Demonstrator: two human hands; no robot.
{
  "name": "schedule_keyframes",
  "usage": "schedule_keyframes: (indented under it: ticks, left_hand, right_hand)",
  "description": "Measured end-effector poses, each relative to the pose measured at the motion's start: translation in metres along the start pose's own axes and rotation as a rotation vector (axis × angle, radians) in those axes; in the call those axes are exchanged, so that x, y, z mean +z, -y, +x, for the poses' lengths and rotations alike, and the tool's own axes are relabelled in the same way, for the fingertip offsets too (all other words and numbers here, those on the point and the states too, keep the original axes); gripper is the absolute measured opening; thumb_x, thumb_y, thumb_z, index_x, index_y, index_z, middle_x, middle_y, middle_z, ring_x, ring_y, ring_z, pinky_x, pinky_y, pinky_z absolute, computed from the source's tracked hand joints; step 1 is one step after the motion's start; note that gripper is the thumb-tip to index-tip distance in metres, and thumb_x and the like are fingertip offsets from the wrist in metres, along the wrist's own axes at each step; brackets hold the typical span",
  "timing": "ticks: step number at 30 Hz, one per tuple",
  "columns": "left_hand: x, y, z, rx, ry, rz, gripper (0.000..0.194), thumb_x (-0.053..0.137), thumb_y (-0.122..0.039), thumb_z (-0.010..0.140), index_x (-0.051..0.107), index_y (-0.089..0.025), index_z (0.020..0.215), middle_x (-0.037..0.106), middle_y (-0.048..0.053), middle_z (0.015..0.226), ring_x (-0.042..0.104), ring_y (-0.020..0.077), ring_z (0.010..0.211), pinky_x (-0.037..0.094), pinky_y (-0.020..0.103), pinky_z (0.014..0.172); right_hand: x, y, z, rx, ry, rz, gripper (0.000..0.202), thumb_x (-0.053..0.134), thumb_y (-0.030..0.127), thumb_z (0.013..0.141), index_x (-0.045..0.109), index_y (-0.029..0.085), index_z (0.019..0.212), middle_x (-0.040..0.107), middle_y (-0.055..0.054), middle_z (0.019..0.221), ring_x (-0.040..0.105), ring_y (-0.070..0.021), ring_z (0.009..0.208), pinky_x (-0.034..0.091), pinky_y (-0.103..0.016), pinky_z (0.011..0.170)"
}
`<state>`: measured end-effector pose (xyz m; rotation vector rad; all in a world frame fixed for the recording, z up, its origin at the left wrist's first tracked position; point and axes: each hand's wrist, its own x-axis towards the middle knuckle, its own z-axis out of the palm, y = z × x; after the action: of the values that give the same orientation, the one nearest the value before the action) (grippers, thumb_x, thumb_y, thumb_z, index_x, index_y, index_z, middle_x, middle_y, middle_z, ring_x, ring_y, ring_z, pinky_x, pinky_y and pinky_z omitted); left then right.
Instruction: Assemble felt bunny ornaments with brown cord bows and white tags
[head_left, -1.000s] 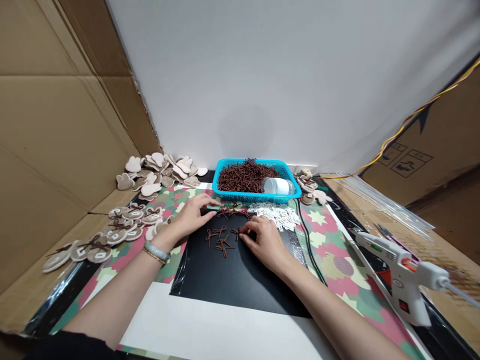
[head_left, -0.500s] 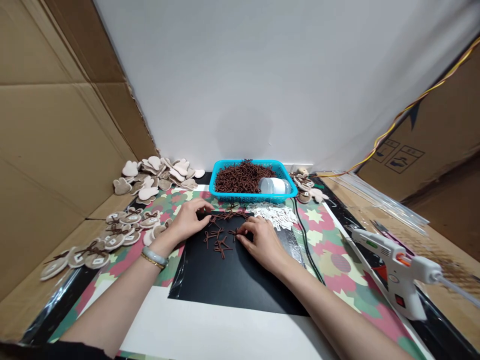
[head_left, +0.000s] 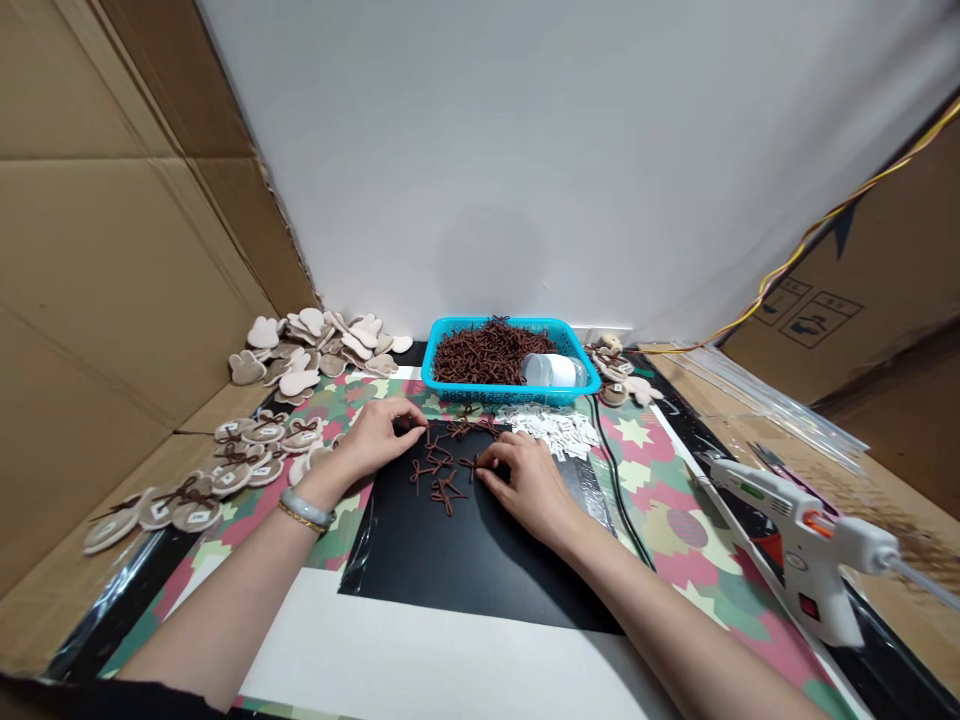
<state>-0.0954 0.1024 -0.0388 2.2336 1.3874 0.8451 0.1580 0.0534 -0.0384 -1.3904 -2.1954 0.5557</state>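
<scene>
My left hand (head_left: pixel 382 436) is at the far left part of the black mat (head_left: pixel 480 565), its thumb and forefinger closed on the end of a thin brown cord bow (head_left: pixel 429 441). My right hand (head_left: pixel 529 485) pinches another brown bow (head_left: pixel 471 465) between thumb and fingertips, low over the mat. Between the hands lie several loose brown bows (head_left: pixel 446 490). More bows (head_left: pixel 461 425) are strewn along the mat's back edge. A heap of small white tags (head_left: pixel 559 432) sits just beyond my right hand.
Behind the mat stands a blue basket (head_left: pixel 510 394) of brown bows with a clear jar (head_left: pixel 553 370). Felt animal-head pieces (head_left: pixel 300 380) and round ones with bows (head_left: pixel 244 465) are at left. A white glue gun (head_left: pixel 799 555) rests at right, near a black cable (head_left: pixel 619 490).
My left fingertips have closed on a bow at the mat's back left and shifted slightly. The right hand keeps its pinch in nearly the same place. The view has moved a little.
</scene>
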Motion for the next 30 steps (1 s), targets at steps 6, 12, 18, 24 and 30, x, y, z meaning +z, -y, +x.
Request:
schedule_keyframes:
  ticks: [6,12,18,24,30]
  left_hand:
    - [-0.007,-0.003,0.001,-0.009,-0.019,-0.007,0.012,0.062,-0.022,0.081,0.073,-0.018,0.086,0.074,0.005,0.083,0.065,0.0178,0.075,0.050,0.029,0.068]
    - [-0.008,-0.008,-0.001,0.083,-0.009,0.024,0.015,0.062,-0.016,0.077,0.072,-0.020,0.088,0.071,0.006,0.094,0.065,0.0211,0.090,0.050,0.034,0.082]
    - [-0.011,-0.021,-0.002,0.153,0.094,0.086,0.009,0.070,-0.022,0.074,0.073,-0.022,0.083,0.065,0.004,0.090,0.061,0.0221,0.091,0.048,0.035,0.084]
    - [-0.003,-0.008,-0.002,0.127,0.148,0.080,0.007,0.066,-0.020,0.078,0.072,-0.021,0.076,0.068,0.005,0.084,0.062,0.0205,0.083,0.049,0.034,0.078]
    - [-0.005,-0.018,-0.002,0.270,0.011,0.076,0.009,0.064,-0.020,0.082,0.071,-0.021,0.077,0.068,0.004,0.083,0.061,0.0184,0.080,0.048,0.033,0.079]
  right_hand:
    - [-0.001,0.001,0.000,0.004,0.004,0.005,0.007,0.068,0.014,0.085,0.074,0.019,0.083,0.067,-0.006,0.086,0.059,-0.0205,0.083,0.040,-0.031,0.073]
    - [0.000,0.000,-0.001,0.000,0.002,-0.017,0.008,0.068,0.016,0.086,0.074,0.021,0.084,0.067,-0.005,0.087,0.059,-0.0216,0.085,0.038,-0.034,0.077]
    - [-0.001,0.002,-0.002,0.016,0.023,-0.028,0.007,0.067,0.017,0.086,0.074,0.021,0.085,0.067,-0.005,0.089,0.059,-0.0220,0.087,0.037,-0.035,0.078]
    - [0.002,0.000,-0.001,0.005,0.012,-0.019,0.006,0.069,0.018,0.085,0.074,0.021,0.084,0.067,-0.004,0.087,0.059,-0.0221,0.086,0.037,-0.035,0.079]
    - [-0.003,0.003,-0.003,-0.083,-0.225,0.120,0.007,0.063,0.018,0.088,0.071,0.019,0.088,0.066,-0.007,0.091,0.059,-0.0234,0.090,0.042,-0.037,0.080]
